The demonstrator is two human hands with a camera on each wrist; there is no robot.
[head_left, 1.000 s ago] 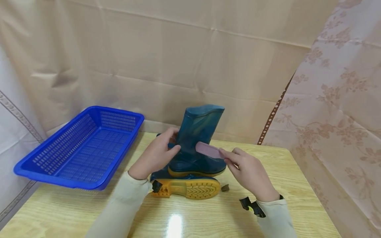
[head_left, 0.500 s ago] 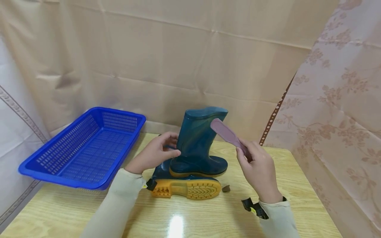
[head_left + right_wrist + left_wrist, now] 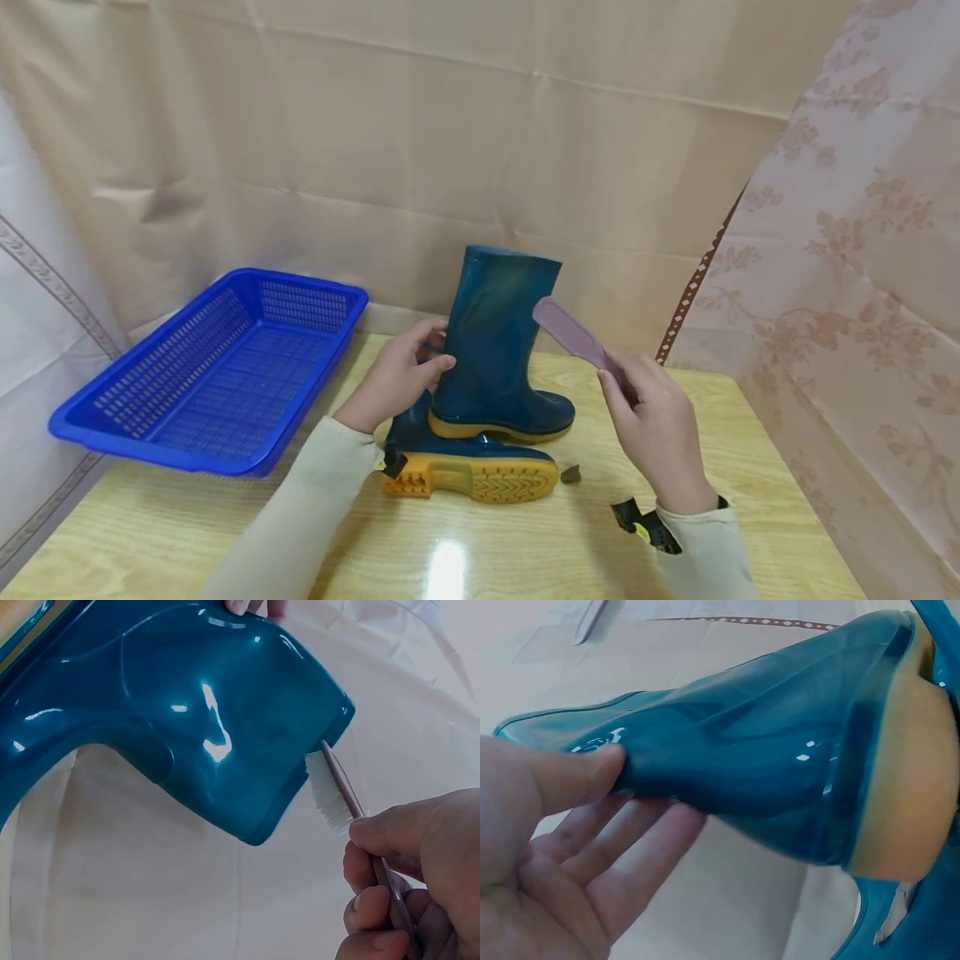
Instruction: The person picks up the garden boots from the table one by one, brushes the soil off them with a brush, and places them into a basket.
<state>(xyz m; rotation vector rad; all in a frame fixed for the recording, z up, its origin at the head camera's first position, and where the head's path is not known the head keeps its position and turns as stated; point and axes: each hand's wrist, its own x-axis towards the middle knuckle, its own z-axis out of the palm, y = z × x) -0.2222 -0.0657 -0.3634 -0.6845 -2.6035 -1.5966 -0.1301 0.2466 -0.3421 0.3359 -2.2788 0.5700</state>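
A dark blue rain boot (image 3: 495, 333) with a yellow sole stands in the head view, behind and against a second rain boot (image 3: 513, 481) lying with its yellow tread facing me. My left hand (image 3: 397, 375) holds the standing boot by the back of its shaft, the thumb (image 3: 604, 771) on one side and the fingers on the other. In my right hand (image 3: 660, 425) is a mauve brush (image 3: 573, 331), gripped by its handle. Its white bristles (image 3: 328, 796) face the boot in the right wrist view, near the rim of the shaft; whether they touch, I cannot tell.
A blue plastic basket (image 3: 303, 281) stands at the left of the wooden table (image 3: 750, 483). A small brown piece (image 3: 571, 474) lies by the toe of the lying boot. Beige cloth (image 3: 375, 167) hangs behind, patterned pink cloth (image 3: 862, 333) at the right.
The brush has moved from the boot's ankle up and right to beside the upper shaft. The standing boot has tilted, so its top opening, visible before, no longer shows.
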